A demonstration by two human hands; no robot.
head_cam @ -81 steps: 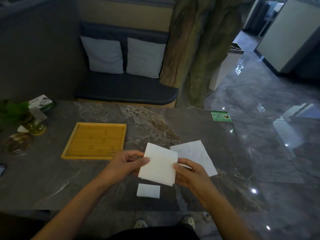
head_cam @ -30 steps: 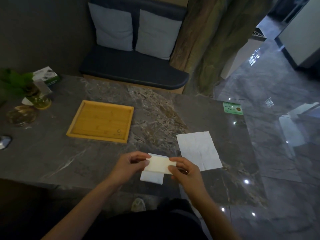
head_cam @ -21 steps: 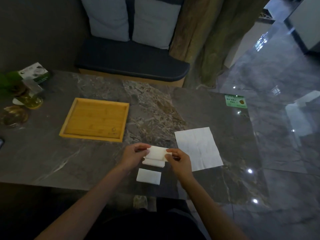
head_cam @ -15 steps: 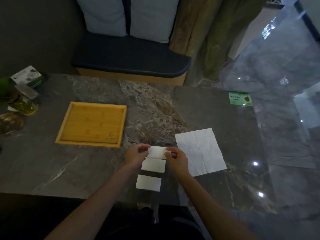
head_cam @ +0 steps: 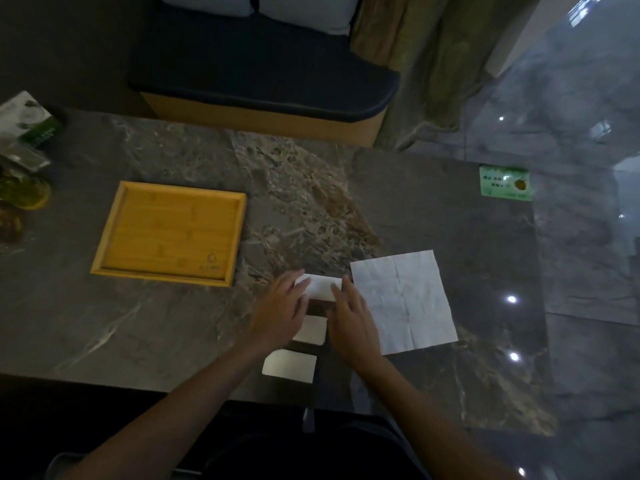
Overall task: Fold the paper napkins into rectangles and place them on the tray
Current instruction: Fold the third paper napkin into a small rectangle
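1. Head view: half a second before, both hands pinched the folded napkin (head_cam: pixel 320 287); now the left hand (head_cam: pixel 280 315) and right hand (head_cam: pixel 349 320) lay flat with straight fingers, pressing it on the stone table (head_cam: pixel 173 327).
2. So the fold seemed finished. Two more small rectangles (head_cam: pixel 290 365) lay at 6 o'clock of it, an unfolded creased sheet (head_cam: pixel 401 301) at 3 o'clock, and the bare wooden tray (head_cam: pixel 169 232) at 10 o'clock.
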